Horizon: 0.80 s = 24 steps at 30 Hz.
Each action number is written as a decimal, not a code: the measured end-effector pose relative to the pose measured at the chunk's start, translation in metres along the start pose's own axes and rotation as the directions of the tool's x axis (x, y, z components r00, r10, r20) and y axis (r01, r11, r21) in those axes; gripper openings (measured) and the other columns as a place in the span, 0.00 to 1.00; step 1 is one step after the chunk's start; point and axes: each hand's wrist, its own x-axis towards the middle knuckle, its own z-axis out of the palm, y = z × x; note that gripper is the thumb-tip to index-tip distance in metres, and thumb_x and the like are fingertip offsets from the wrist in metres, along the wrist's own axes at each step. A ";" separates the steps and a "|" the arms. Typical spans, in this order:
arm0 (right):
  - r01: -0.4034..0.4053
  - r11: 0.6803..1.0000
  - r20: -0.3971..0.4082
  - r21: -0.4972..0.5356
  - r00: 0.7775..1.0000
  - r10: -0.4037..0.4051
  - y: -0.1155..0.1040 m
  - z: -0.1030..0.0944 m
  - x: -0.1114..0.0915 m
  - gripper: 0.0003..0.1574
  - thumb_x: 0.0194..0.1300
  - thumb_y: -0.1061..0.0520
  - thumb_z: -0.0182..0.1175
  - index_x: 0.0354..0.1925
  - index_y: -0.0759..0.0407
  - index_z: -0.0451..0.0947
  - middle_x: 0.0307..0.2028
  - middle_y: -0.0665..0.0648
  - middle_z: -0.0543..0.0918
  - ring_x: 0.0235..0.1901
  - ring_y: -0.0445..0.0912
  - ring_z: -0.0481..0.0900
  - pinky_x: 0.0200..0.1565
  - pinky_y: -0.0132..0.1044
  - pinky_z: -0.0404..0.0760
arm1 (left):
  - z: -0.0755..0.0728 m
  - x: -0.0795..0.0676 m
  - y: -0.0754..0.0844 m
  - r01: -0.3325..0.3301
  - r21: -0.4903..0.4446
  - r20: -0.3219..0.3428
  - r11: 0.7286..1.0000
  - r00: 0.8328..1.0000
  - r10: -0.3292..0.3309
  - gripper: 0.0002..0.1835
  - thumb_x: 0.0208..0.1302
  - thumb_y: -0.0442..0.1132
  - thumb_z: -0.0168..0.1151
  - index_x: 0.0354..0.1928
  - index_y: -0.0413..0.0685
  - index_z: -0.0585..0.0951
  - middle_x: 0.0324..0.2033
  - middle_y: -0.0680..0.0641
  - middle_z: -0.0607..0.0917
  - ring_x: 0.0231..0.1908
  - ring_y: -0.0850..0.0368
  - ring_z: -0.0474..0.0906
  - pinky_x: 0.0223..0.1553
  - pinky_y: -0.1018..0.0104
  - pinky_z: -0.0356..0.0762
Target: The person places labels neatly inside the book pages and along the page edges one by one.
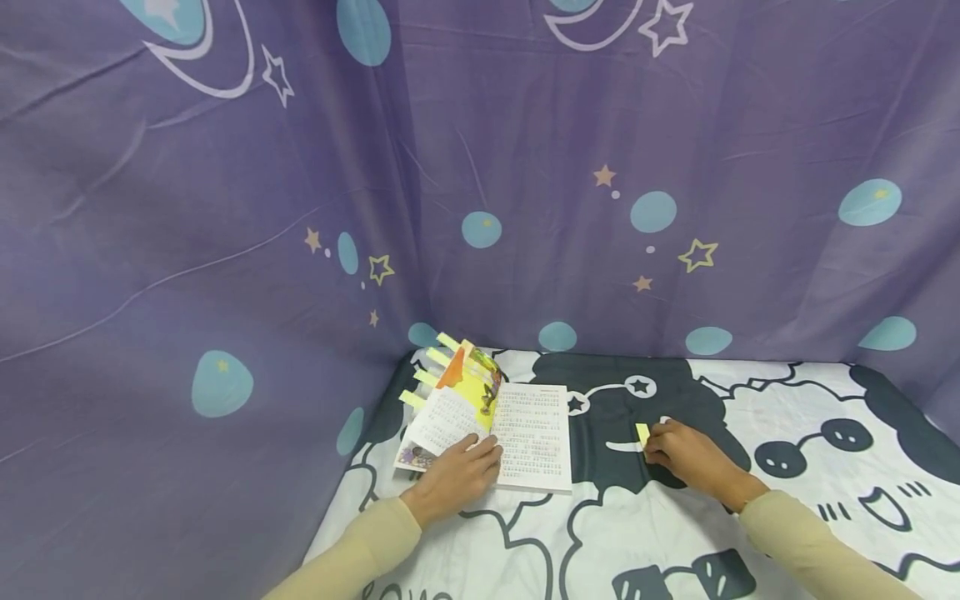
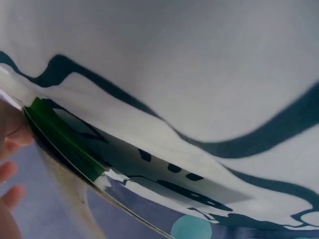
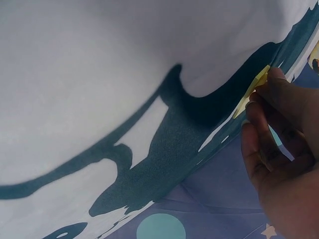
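Observation:
An open book (image 1: 534,437) with printed text lies on the patterned cloth, its left pages partly lifted around a yellow and orange illustrated page (image 1: 472,392). Several pale yellow sticky tabs (image 1: 412,399) jut out from its left edge. My left hand (image 1: 461,475) rests over the lower middle of the book; in the left wrist view its fingers (image 2: 11,172) show beside the book's edge and green underside (image 2: 65,134). To the right of the book, my right hand (image 1: 693,457) pinches yellow sticky notes (image 3: 253,91) between thumb and fingertips, just at the cloth.
The white and dark cloth (image 1: 525,550) with cartoon drawings covers the surface under both hands. A purple curtain (image 1: 540,275) with stars and blue dots hangs behind and along the left side.

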 end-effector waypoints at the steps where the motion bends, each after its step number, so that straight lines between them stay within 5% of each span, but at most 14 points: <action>1: 0.001 1.000 -0.001 0.000 1.000 -0.001 0.000 0.000 0.000 0.09 0.52 0.66 0.78 0.32 0.56 0.91 0.30 0.44 0.82 0.31 0.39 0.78 0.32 0.36 0.85 | 0.001 0.000 0.000 0.017 -0.014 0.023 1.000 1.000 -0.016 0.12 0.67 0.40 0.63 0.51 0.53 0.87 0.56 0.52 0.84 0.63 0.52 0.75 0.62 0.58 0.75; 5: 0.012 1.000 -0.016 -0.003 1.000 -0.012 0.001 0.002 0.001 0.08 0.54 0.68 0.77 0.32 0.58 0.90 0.29 0.45 0.81 0.30 0.39 0.79 0.32 0.36 0.85 | 0.007 -0.001 0.000 0.109 -0.121 0.072 0.987 0.992 -0.100 0.13 0.64 0.38 0.64 0.50 0.48 0.85 0.51 0.49 0.84 0.57 0.51 0.78 0.55 0.59 0.79; 11: 0.050 0.998 -0.049 -0.036 0.997 -0.051 0.001 0.003 0.002 0.11 0.52 0.71 0.76 0.29 0.58 0.88 0.27 0.47 0.79 0.28 0.39 0.77 0.29 0.36 0.83 | 0.010 -0.002 0.001 0.210 -0.230 0.045 0.950 0.978 -0.205 0.12 0.57 0.33 0.66 0.44 0.42 0.84 0.43 0.48 0.82 0.43 0.54 0.77 0.40 0.63 0.82; 19: 0.020 0.997 -0.069 -0.071 0.997 -0.025 0.002 0.004 0.004 0.12 0.51 0.69 0.78 0.27 0.54 0.87 0.27 0.45 0.81 0.29 0.40 0.79 0.31 0.36 0.84 | 0.009 0.001 0.000 0.344 -0.376 0.204 0.860 0.937 -0.285 0.21 0.66 0.37 0.65 0.59 0.36 0.81 0.57 0.42 0.82 0.53 0.50 0.77 0.55 0.59 0.81; 24: -0.018 0.998 -0.089 -0.067 0.996 0.012 0.002 0.003 0.007 0.14 0.47 0.70 0.79 0.27 0.54 0.87 0.26 0.44 0.84 0.29 0.42 0.81 0.33 0.39 0.85 | 0.010 0.005 -0.005 0.403 -0.440 0.238 0.803 0.914 -0.328 0.22 0.68 0.37 0.63 0.61 0.34 0.80 0.61 0.39 0.80 0.61 0.44 0.76 0.67 0.57 0.73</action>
